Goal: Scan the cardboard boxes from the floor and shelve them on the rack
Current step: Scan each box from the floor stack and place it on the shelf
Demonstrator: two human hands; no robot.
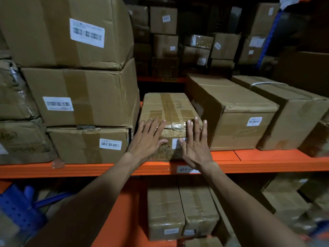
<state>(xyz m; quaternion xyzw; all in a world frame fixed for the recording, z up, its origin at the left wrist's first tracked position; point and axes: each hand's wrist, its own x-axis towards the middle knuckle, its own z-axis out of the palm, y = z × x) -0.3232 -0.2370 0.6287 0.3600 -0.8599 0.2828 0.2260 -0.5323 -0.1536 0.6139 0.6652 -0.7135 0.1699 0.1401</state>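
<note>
Taped box (169, 111) sits on orange shelf (267, 157), long axis toward 12 o'clock. Left hand (148, 139) and right hand (195, 145) press flat, fingers straight, equally near; box lies at 12 o'clock.

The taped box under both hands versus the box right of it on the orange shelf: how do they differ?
The taped box is smaller and lower; the right box is taller and longer. Both hands, left and right, press flat on the taped box; nothing touches the right box. Both are brown cardboard with white labels.
</note>
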